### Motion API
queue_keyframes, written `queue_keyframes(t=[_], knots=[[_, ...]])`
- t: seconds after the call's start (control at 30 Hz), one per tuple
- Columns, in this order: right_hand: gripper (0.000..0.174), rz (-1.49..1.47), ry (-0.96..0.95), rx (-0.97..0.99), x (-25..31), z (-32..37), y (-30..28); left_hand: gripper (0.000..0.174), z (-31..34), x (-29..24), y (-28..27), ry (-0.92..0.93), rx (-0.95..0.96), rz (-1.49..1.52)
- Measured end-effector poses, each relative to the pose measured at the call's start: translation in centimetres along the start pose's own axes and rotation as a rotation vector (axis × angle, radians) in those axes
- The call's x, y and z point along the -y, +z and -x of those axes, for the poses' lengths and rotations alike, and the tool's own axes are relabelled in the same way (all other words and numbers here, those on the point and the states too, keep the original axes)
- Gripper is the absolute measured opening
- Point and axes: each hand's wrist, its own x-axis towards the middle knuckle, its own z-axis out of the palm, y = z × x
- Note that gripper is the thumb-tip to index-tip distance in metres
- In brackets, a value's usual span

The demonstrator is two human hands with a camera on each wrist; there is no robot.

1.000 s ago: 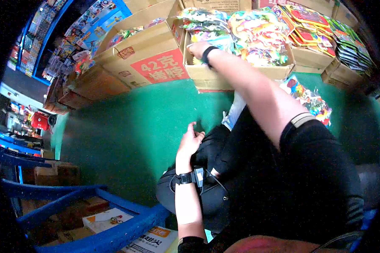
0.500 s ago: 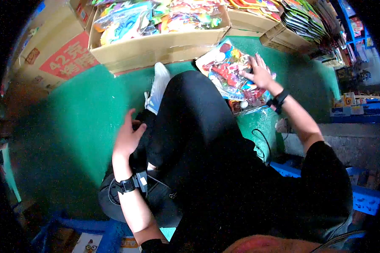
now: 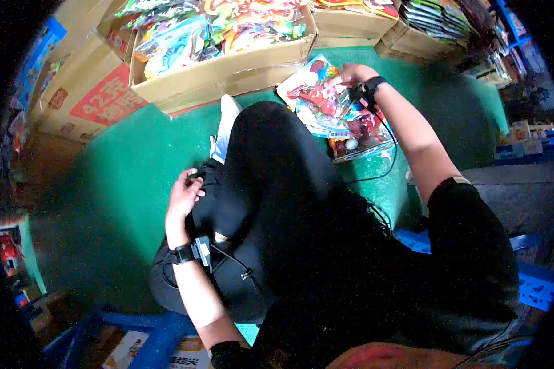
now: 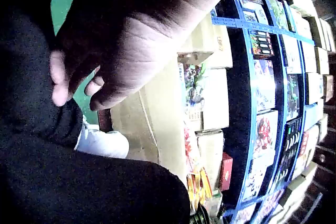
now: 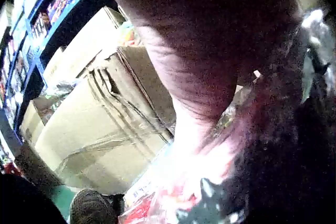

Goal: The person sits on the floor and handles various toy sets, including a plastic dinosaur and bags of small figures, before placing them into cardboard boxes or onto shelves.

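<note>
My right hand (image 3: pixel 356 74) is bent over the far right side of a pile of clear plastic packages of colourful toys (image 3: pixel 317 101) on the floor. In the right wrist view its thumb lies against the shiny plastic (image 5: pixel 142 211); the other fingers are hidden, and I cannot tell whether they grip a package. My left hand (image 3: pixel 183 194) hangs by the bent leg, its fingers loosely curled around nothing. In the left wrist view, the fingertips (image 4: pixel 60 94) are close to the black trousers.
Behind the pile stands a long cardboard box (image 3: pixel 228 77) full of bagged toys. A taller carton (image 3: pixel 98 101) is on its left, and a box of dark packets (image 3: pixel 440 27) at the far right. A white shoe (image 3: pixel 226 126) stands on the green floor (image 3: pixel 129 166). Blue shelving (image 4: pixel 247 24) holds boxes.
My right hand moved from the long box to the floor pile, lay flat there with spread fingers, and is now bent at its far right side. The left hand's fingers have curled more; the view swung right.
</note>
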Motion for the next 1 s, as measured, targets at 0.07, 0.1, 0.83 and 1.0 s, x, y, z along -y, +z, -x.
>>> queue_keyframes(t=[0.07, 0.1, 0.83, 1.0], knots=[[0.058, -0.185, -0.045, 0.085, -0.2, -1.9, 0.5, 0.039, -0.2, -0.2, 0.0, 0.036, 0.007, -0.035], [0.058, -0.223, -0.093, 0.097, 0.2, -1.4, 0.7, 0.038, -0.4, -0.2, 0.0, 0.023, 0.012, -0.053], [0.086, -0.496, -0.845, -0.557, 13.3, 22.2, -0.2, 0.083, 5.7, -9.1, 4.6, 0.478, 0.455, 0.729], [0.086, -0.88, -0.837, 0.216, 19.6, 19.6, 9.2, 0.065, 4.0, -6.1, 4.5, 0.26, 0.469, 1.112]])
